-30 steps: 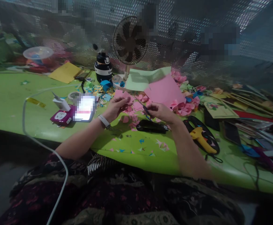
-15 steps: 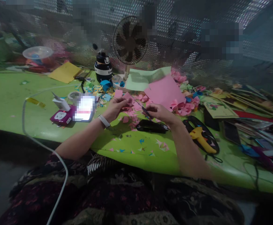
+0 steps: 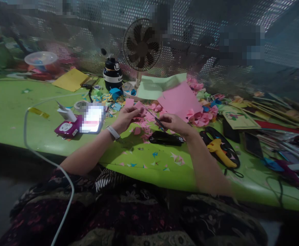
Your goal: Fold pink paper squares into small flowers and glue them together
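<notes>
My left hand (image 3: 126, 118) pinches a small pink paper piece (image 3: 140, 106) above the green table (image 3: 16, 116). My right hand (image 3: 174, 123) is closed round the handles of small scissors (image 3: 153, 117), whose thin blades point up and left to the pink piece. Pink paper scraps (image 3: 144, 131) lie on the table under both hands. A black stapler-like tool (image 3: 166, 138) rests just below my right hand.
A lit phone (image 3: 93, 118) and a purple gadget (image 3: 66, 128) lie left of my hands, with a white cable (image 3: 36, 153) running down. A large pink sheet (image 3: 180, 99), folded pink pieces (image 3: 203, 118), a desk fan (image 3: 142, 44), a black bottle (image 3: 112, 73) and a yellow glue gun (image 3: 219, 152) surround them.
The scissors' blades have swung up and left to meet the pink piece in my left hand. Both hands stay almost in place.
</notes>
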Tool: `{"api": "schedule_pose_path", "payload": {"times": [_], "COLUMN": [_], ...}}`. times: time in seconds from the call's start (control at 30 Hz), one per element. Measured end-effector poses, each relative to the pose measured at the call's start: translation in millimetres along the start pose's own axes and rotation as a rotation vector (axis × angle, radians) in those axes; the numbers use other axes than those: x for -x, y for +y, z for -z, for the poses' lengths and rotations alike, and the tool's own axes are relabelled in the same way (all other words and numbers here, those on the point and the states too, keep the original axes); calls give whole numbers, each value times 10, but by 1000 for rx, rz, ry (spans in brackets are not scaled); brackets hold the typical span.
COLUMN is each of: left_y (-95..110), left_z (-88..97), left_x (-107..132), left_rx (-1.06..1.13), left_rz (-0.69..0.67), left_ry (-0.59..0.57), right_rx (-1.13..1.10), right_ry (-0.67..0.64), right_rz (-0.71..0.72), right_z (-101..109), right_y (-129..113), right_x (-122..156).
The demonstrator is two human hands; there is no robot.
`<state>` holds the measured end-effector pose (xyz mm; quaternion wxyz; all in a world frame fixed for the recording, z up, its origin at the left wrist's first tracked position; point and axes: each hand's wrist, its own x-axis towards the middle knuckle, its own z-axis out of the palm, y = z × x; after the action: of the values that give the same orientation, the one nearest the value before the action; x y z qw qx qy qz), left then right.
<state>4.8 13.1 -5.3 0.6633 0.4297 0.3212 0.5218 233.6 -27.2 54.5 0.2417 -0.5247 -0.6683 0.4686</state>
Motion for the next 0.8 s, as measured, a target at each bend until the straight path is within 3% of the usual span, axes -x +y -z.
{"api": "schedule_pose_path", "payload": {"times": [0.8], "left_y": [50], "left_z": [-33], "left_x": [16], "left_rx": [-14], "left_rz": [42], "left_ry": [24], "right_rx": [23], "right_ry": [35], "right_rz": [67], "right_z": [-16], "right_y": [-25], "right_x": [36]}}
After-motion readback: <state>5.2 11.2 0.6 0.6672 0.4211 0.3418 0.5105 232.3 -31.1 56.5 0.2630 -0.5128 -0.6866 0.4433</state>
